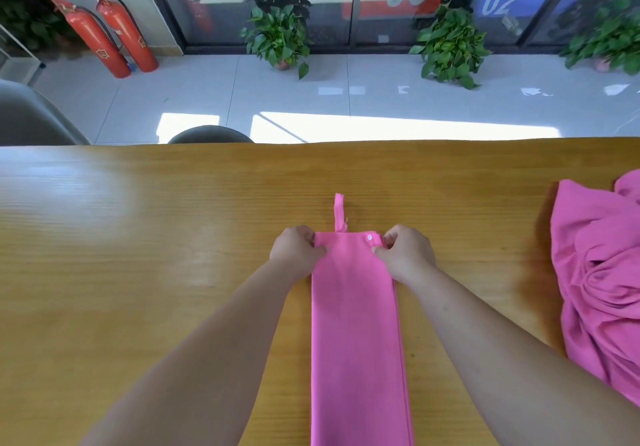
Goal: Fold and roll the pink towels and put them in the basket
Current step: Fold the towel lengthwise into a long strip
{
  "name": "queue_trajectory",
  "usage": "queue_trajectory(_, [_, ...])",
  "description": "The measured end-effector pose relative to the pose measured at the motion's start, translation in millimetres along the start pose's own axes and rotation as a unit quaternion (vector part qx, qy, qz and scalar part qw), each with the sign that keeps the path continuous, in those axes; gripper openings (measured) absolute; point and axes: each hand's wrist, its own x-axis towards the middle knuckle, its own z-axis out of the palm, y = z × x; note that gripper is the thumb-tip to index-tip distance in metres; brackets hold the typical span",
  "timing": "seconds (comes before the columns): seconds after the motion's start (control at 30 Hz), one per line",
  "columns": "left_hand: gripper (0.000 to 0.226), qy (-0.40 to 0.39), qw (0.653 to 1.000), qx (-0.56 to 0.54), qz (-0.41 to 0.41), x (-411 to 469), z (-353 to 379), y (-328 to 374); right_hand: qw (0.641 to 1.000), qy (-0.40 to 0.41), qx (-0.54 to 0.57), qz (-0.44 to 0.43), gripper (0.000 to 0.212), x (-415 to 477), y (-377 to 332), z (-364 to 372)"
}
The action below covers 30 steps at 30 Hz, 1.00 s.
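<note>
Two far corners of the folded pink cloth towel (356, 324), at six o'clock on the wooden table (138, 237), are pinched by left grip (298, 249) and right grip (403, 251); even rolling seems due next.

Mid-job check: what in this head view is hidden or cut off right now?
Basket: nowhere in the head view; its place cannot be told.
Folded pink cloth towel: near end cut off by the bottom edge.
Crumpled pink cloth pile: cut off by the right edge; towel count unclear.
Towel's far corners: covered by the left hand and right hand; their grip is hidden.
</note>
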Motion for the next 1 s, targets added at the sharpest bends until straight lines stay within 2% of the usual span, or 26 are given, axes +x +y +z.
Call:
queue_trajectory(0.1, [0.013,-0.023,0.993,-0.111,-0.014,-8,-11,-2,0.997,0.01,0.042,-0.058,0.025,-6,1,-9])
queue_trajectory(0.17, [0.015,-0.054,0.983,-0.176,-0.013,-16,-18,-4,0.99,-0.001,0.124,-0.072,0.024,-11,2,-15])
queue_trajectory(0.27, [0.025,-0.097,0.956,-0.277,0.009,-28,-37,-5,0.959,-0.029,0.269,-0.08,0.035,-25,-4,-38])
queue_trajectory(0.33, [0.017,-0.159,0.913,-0.373,0.05,-35,-50,-9,0.92,-0.07,0.366,-0.121,0.043,-36,-7,-62])
queue_trajectory(0.37, [0.017,-0.198,0.876,-0.434,0.069,-37,-54,-13,0.885,-0.102,0.432,-0.144,0.047,-40,-6,-72])
queue_trajectory(0.4, [0.021,-0.233,0.84,-0.485,0.077,-41,-56,-15,0.849,-0.138,0.488,-0.145,0.048,-47,-7,-78])
queue_trajectory(0.43, [0.025,-0.244,0.824,-0.507,0.074,-42,-53,-16,0.83,-0.162,0.516,-0.137,0.046,-50,-6,-77])
queue_trajectory(0.47, [0.026,-0.227,0.841,-0.486,0.07,-43,-50,-13,0.832,-0.158,0.518,-0.122,0.042,-50,-7,-72])
queue_trajectory(0.53, [0.024,-0.121,0.935,-0.327,0.06,-45,-42,-3,0.908,-0.085,0.398,-0.102,0.037,-45,-5,-59])
queue_trajectory(0.57, [0.022,-0.066,0.958,-0.274,0.059,-45,-41,1,0.929,-0.061,0.353,-0.096,0.036,-40,-4,-56])
queue_trajectory(0.6, [0.021,-0.044,0.957,-0.278,0.069,-43,-42,3,0.928,-0.053,0.358,-0.09,0.037,-35,-3,-57])
queue_trajectory(0.67, [0.022,-0.043,0.941,-0.322,0.095,-41,-45,2,0.898,-0.05,0.426,-0.092,0.038,-29,0,-62])
queue_trajectory(0.7, [0.021,-0.03,0.946,-0.309,0.094,-41,-45,2,0.898,-0.048,0.429,-0.09,0.038,-28,1,-61])
queue_trajectory(0.8, [0.015,0.027,0.969,-0.235,0.075,-34,-30,-2,0.939,-0.001,0.333,-0.081,0.037,-24,2,-44])
queue_trajectory(1.0, [0.012,0.121,0.98,-0.152,0.039,-15,-2,-11,0.959,0.069,0.259,-0.095,0.031,-8,-6,-25])
